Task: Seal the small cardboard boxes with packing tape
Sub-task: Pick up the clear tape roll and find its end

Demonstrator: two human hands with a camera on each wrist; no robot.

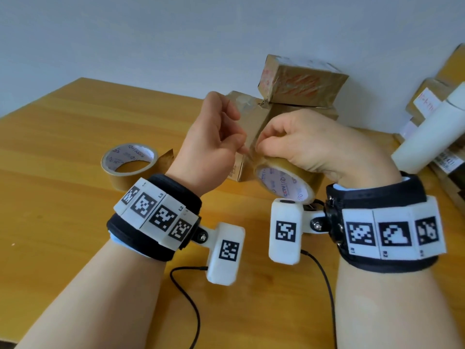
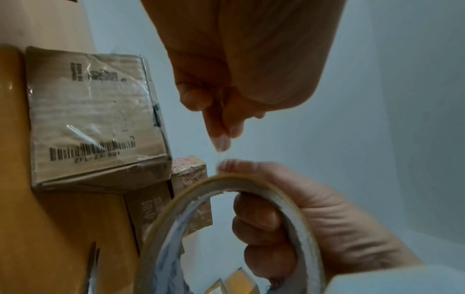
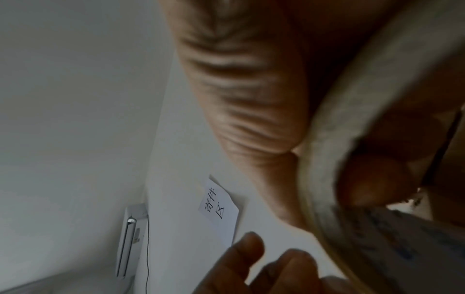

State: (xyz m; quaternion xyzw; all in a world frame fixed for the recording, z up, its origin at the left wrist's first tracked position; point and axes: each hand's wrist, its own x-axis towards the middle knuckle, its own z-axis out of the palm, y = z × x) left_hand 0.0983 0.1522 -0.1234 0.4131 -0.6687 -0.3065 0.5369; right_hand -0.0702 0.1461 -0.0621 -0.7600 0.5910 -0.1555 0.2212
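We pinch the left hand's (image 1: 211, 137) thumb and forefinger together at the free end of clear tape, while the right hand's (image 1: 314, 144) fingers curl through the core of the packing tape roll (image 1: 289, 180), thumb on its rim, apparently to steady it for peeling. The small cardboard box (image 1: 247, 137) stands just behind both hands on the wooden table (image 1: 63, 147), near for taping; a second roll (image 1: 128, 162) lies to the left.

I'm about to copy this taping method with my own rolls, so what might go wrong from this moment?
The left hand only pinches the tape end at its fingertips, so it may slip and restick to the tape roll that the right hand grips. Both hands work in the air, so pulled tape might twist or stick to fingers before reaching the box.
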